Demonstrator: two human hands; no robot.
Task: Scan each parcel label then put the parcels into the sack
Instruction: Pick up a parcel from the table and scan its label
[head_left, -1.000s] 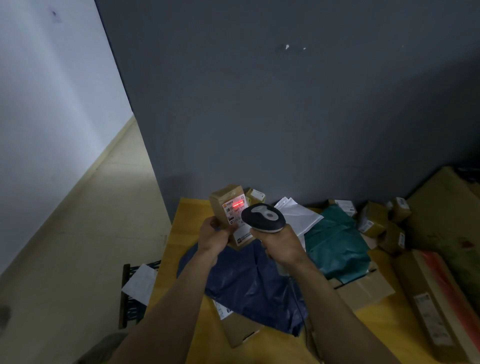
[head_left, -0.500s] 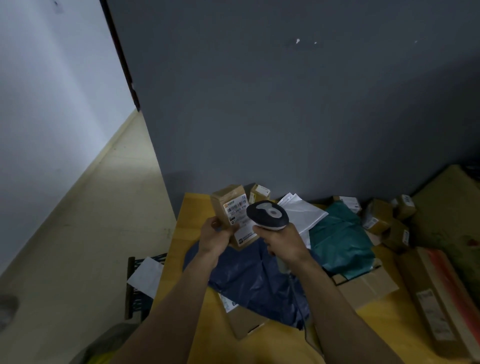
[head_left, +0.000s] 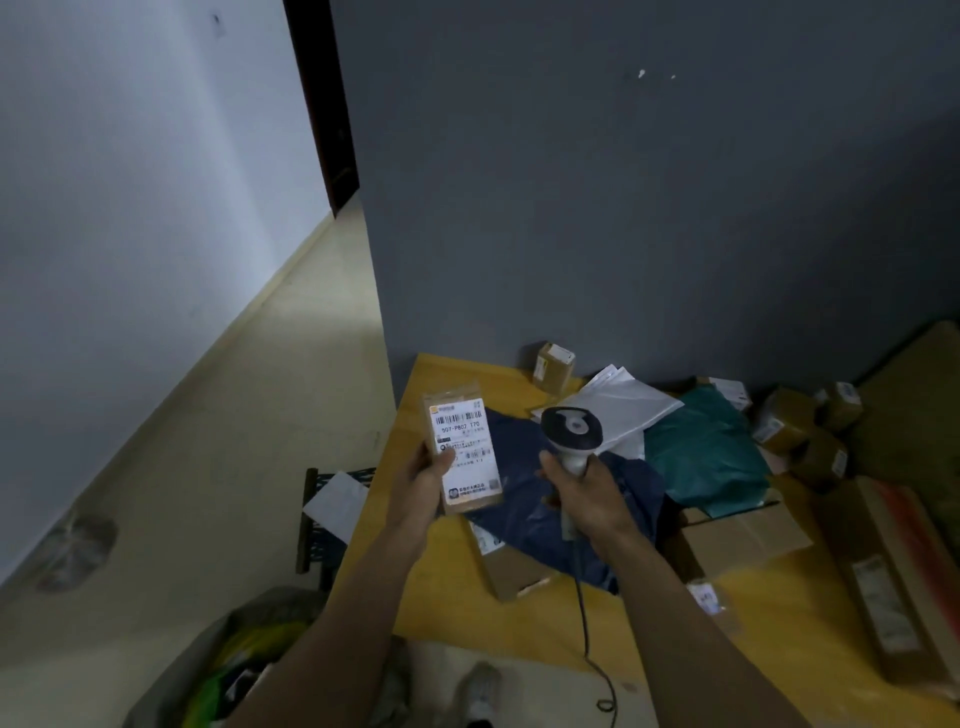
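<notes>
Red scan line gone. Small brown cardboard parcel (head_left: 462, 452) now drawn clear of grey-and-white handheld scanner (head_left: 571, 428), over left edge of yellow tabletop (head_left: 447, 376). Left hand (head_left: 423, 486) grips parcel. Right hand (head_left: 589, 501) wraps scanner handle. Scan likely done; grey floor sack (head_left: 270, 605) next.

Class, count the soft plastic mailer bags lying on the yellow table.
3 distinct: a dark blue bag beneath the scanner, a teal bag to its right, and a white bag beyond the scanner. The white one may be several stacked; others could be hidden.
</notes>
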